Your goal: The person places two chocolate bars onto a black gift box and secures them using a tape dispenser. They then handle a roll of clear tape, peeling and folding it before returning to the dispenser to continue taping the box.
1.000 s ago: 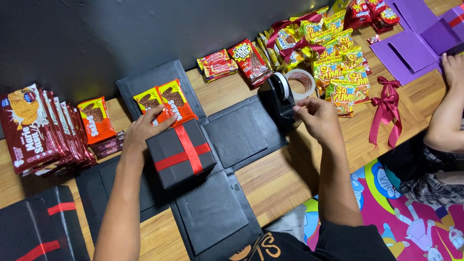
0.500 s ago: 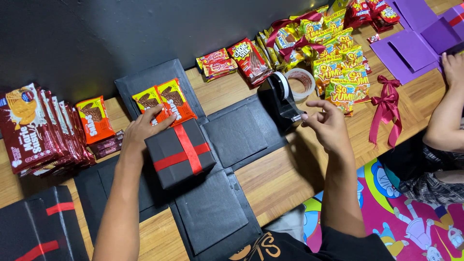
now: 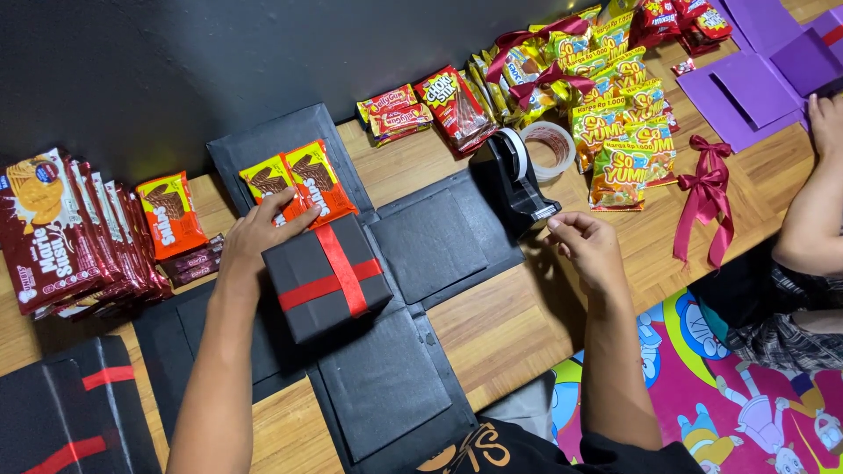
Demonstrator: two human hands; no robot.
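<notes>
Left hand (image 3: 263, 233) is lying open, palm down, steadying the black gift box with the red ribbon cross (image 3: 327, 277), which is sitting at the centre of the unfolded black card cross (image 3: 428, 246). Two orange wafer packs (image 3: 299, 181) are lying on the far flap. Right hand (image 3: 587, 248) is pinching at the blade of the black tape dispenser (image 3: 514, 180), likely pulling tape. Next move needs a clean tear.

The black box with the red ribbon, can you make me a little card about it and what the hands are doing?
box: black box with a red ribbon cross, sitting on unfolded black card flaps
left hand: left hand resting on the box's far edge, touching two orange snack packs
right hand: right hand pinching at the black tape dispenser
nearby: red bows, snack packets, another person's arm
</notes>
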